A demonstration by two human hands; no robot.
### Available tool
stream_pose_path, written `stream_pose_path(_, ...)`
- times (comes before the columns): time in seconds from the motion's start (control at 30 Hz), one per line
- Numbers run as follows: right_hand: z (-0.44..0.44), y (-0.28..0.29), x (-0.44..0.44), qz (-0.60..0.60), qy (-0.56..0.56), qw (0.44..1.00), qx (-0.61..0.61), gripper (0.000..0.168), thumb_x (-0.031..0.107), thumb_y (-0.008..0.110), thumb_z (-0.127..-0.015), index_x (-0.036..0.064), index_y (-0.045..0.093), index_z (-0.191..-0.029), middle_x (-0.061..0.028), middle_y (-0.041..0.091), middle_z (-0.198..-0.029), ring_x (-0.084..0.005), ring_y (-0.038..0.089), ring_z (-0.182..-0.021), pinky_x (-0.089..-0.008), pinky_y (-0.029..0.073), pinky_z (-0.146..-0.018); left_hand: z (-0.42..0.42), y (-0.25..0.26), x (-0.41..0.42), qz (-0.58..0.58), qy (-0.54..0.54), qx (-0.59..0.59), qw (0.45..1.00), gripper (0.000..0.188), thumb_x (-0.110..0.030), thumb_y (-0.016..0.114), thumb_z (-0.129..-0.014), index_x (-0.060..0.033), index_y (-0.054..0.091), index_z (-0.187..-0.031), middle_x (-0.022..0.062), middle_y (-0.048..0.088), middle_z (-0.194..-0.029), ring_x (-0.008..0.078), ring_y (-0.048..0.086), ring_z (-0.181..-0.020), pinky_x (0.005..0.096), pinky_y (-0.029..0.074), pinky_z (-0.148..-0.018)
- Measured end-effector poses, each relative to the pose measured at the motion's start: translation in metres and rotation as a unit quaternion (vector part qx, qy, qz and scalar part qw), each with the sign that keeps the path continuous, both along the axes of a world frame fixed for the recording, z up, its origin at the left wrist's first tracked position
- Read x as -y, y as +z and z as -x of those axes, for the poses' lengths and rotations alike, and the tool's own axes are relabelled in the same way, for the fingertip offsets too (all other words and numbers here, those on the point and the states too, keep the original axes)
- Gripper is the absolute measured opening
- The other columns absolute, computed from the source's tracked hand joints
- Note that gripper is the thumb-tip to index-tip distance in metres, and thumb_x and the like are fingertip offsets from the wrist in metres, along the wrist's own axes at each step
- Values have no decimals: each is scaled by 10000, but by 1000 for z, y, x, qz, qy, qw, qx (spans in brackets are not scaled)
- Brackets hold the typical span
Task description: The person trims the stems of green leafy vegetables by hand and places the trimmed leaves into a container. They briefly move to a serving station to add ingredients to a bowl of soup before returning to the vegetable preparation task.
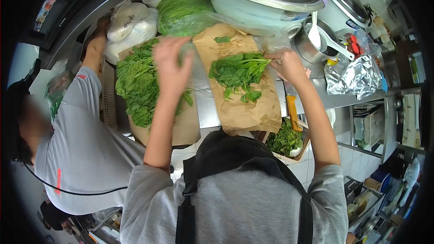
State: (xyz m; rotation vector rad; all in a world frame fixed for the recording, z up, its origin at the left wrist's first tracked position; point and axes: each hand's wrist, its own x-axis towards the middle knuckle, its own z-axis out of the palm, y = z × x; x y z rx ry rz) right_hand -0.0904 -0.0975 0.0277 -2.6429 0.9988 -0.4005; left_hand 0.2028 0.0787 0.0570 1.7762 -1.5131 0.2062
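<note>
Leafy greens (234, 71) lie bunched on a crumpled sheet of brown paper (249, 115), their stems pointing right. The fingertips of my right hand (287, 63) are at the stem ends, closed on them. My left hand (173, 57), blurred, is raised over the right edge of a larger heap of leafy greens (137, 81), its fingers spread and nothing seen in them. That heap rests on another brown paper sheet (184, 132). A single leaf (222, 39) lies near the far edge of the first sheet.
An orange-handled knife (292, 108) lies at the counter's near edge, above a crate of greens (286, 139). Large lidded pots (244, 6), a metal pot with white ladles (313, 40) and foil (356, 76) stand behind and right. A co-worker (81, 135) reaches in from the left beside plastic bags (132, 23).
</note>
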Motion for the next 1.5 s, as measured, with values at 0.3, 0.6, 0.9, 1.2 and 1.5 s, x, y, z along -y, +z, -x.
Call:
stream_pose_path(0.3,15,26,-29,-179,-42,968,173,356,42,673,-797,116,667,-1145,-96,708,-875,-125,654,-759,-257,513,-697,115,-64,92,-233,-291,-205,905,495,-286,602,-874,-51,475,-1290,138,593,-1196,280,479,-1235,434,298,-1084)
stream_pose_path(0.6,70,21,-54,-317,-69,897,300,354,119,648,-854,80,621,-1204,-40,677,-1028,-86,614,-847,-243,495,-781,83,8,92,-181,-349,-474,788,542,-182,321,-838,33,445,-1319,179,528,-1310,272,462,-1268,405,398,-1047)
stream_pose_path(0.9,41,46,-80,-322,-38,884,338,335,180,642,-899,31,607,-1198,-49,652,-1061,-91,585,-962,-240,471,-825,86,60,59,-162,-432,-539,704,620,-241,336,-815,43,408,-1362,166,426,-1415,300,358,-1342,458,384,-1058)
stream_pose_path(1.2,19,70,-99,-301,-6,877,375,316,223,685,-871,-7,658,-1086,-21,671,-904,-70,597,-799,-211,467,-721,127,71,32,-262,-472,-504,674,620,-194,375,-817,39,366,-1392,138,392,-1449,272,440,-1285,400,402,-1054)
stream_pose_path(1.5,106,98,-125,-159,-124,949,244,223,176,690,-847,-9,710,-971,-33,690,-772,-45,574,-680,-220,474,-620,163,56,46,-438,-514,-414,611,528,-210,398,-818,37,479,-1277,118,634,-901,204,626,-844,364,523,-819)
